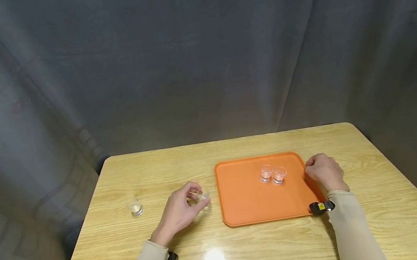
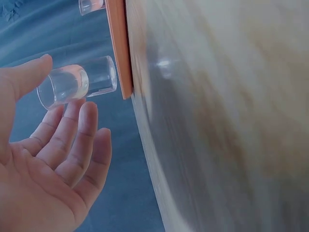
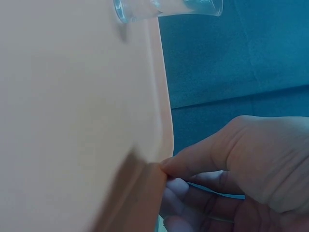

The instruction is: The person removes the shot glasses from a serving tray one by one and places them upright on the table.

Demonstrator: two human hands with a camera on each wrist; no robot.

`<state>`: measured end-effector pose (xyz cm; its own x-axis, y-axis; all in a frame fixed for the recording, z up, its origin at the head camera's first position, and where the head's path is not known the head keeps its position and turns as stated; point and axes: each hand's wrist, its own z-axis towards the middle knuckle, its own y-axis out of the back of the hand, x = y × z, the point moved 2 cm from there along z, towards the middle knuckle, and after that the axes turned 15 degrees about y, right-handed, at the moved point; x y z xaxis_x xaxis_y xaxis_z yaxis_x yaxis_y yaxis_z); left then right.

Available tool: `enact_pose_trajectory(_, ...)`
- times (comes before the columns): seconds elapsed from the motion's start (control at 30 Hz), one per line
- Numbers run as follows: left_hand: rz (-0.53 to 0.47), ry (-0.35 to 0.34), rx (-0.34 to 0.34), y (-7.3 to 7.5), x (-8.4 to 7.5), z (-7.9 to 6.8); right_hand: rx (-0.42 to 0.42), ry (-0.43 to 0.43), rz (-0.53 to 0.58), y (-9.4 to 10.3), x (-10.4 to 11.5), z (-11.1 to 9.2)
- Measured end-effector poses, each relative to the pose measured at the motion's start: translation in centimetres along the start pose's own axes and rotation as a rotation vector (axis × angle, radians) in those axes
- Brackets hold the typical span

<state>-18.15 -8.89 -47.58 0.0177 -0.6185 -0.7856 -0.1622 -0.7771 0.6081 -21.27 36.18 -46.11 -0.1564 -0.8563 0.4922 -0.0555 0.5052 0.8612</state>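
My left hand point(image 1: 181, 205) pinches a small clear shot glass point(image 2: 77, 82) near its rim, thumb on one side and fingertips on the other. That glass is just left of the orange tray point(image 1: 246, 206), its base seemingly a little above the table in the left wrist view. At the tray's right side my right hand point(image 1: 325, 170) pinches the rim, with the thumb on top and the fingers beneath. Two more shot glasses, one point(image 1: 266, 173) and another point(image 1: 280, 175), stand side by side on the tray.
Another clear glass point(image 1: 135, 207) stands on the left part of the wooden table point(image 1: 156, 166). Dark grey curtains point(image 1: 188, 59) hang behind the table and along its sides.
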Motion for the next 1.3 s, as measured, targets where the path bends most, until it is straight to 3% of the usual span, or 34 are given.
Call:
enact_pose_trajectory(0.5, -0.023, 0.060, 0.042, 2.3, 2.6, -1.6, -0.006, 0.018, -0.031, -0.1, -0.1, 0.2)
enact_pose_trajectory(0.97, -0.001, 0.130, -0.064, 6.5, 6.1, -3.4, -0.002, -0.007, -0.009, -0.3, -0.2, 0.1)
enact_pose_trajectory(1.3, 0.036, 0.148, -0.154, 9.2, 7.4, -4.4, -0.002, -0.020, 0.011, -0.2, -0.4, 0.2)
